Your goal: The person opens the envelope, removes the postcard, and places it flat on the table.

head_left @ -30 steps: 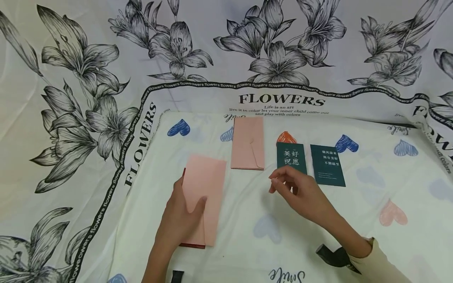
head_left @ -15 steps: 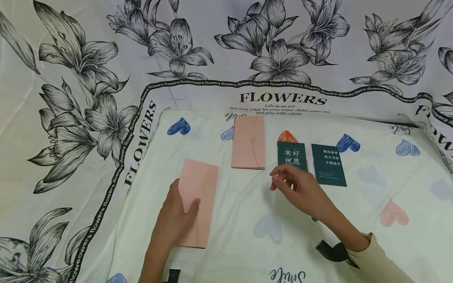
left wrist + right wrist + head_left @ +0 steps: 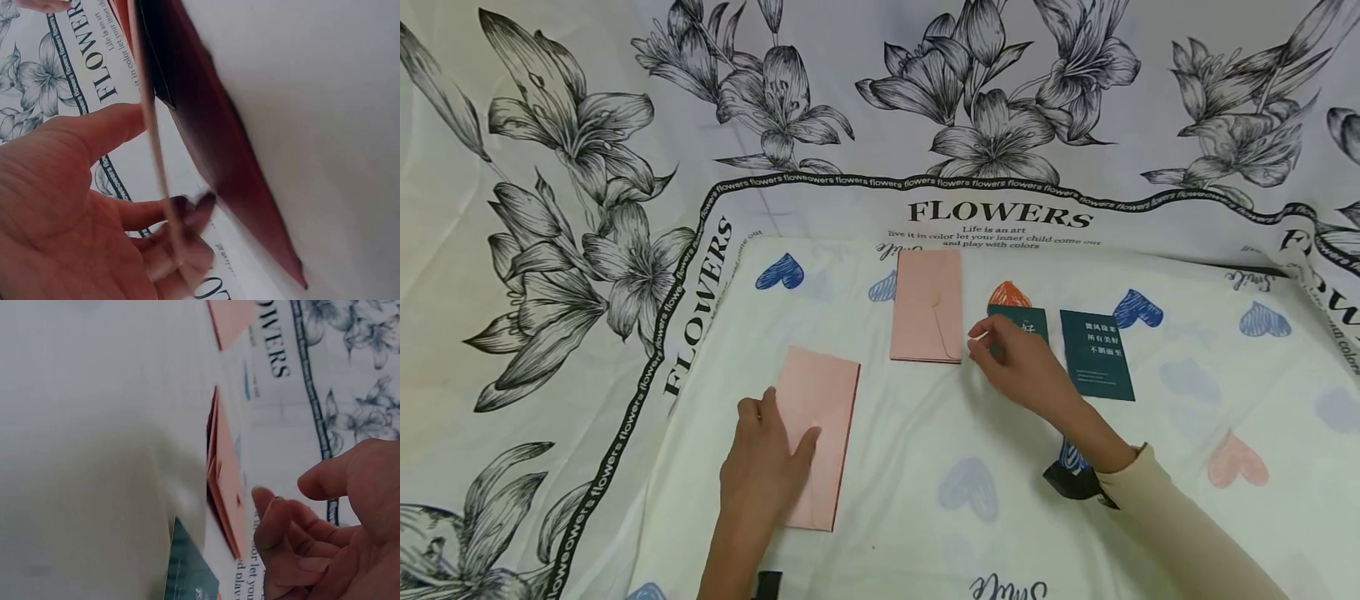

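My left hand (image 3: 763,467) holds a pink envelope (image 3: 827,400) by its left side, thumb on the top face. In the left wrist view the thumb and fingers (image 3: 147,215) lie on either side of its thin edge, and a dark red surface (image 3: 250,206) slopes beyond it. My right hand (image 3: 1026,371) hovers with loosely curled fingers and holds nothing. It hides much of a dark green card (image 3: 1036,320) with white characters. A second dark green card (image 3: 1097,358) lies to its right. Between the hands, farther back, pink envelopes (image 3: 925,308) lie stacked.
A white cloth (image 3: 895,467) with printed hearts covers the surface. Behind and left of it is a white flower-printed cloth (image 3: 820,208). A black band (image 3: 1071,479) is near the right wrist, another black strap (image 3: 767,585) near the left.
The left hand's envelope has shifted slightly left and turned, so a dark red edge now shows along its right side. My right hand has moved up over the left green card.
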The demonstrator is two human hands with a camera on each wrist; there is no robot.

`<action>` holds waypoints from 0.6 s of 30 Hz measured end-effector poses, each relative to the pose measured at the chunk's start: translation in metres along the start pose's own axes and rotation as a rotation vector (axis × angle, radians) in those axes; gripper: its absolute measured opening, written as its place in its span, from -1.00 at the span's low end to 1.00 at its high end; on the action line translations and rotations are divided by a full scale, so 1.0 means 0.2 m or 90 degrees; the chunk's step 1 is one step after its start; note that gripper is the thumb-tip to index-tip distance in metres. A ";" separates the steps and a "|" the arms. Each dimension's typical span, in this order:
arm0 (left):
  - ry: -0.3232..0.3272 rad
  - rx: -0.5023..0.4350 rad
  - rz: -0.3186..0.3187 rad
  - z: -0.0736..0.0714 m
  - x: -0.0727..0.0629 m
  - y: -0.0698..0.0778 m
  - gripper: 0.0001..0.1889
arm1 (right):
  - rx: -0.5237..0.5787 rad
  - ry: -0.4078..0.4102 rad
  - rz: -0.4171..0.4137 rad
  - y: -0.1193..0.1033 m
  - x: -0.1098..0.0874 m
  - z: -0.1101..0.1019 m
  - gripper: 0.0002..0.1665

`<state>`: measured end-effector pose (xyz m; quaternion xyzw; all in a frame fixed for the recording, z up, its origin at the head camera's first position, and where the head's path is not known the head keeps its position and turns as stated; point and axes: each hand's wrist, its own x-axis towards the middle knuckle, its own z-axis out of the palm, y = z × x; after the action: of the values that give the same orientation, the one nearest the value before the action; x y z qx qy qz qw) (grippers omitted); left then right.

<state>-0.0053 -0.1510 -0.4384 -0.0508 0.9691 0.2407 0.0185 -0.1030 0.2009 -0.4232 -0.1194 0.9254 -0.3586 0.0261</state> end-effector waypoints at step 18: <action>0.064 0.016 0.053 0.01 -0.03 0.06 -0.36 | -0.082 -0.037 0.120 0.04 0.22 0.15 -0.19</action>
<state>-0.0013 -0.1387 -0.4330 -0.0220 0.9731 0.2261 -0.0393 -0.1436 0.1769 -0.4493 -0.0437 0.9524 -0.2911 0.0787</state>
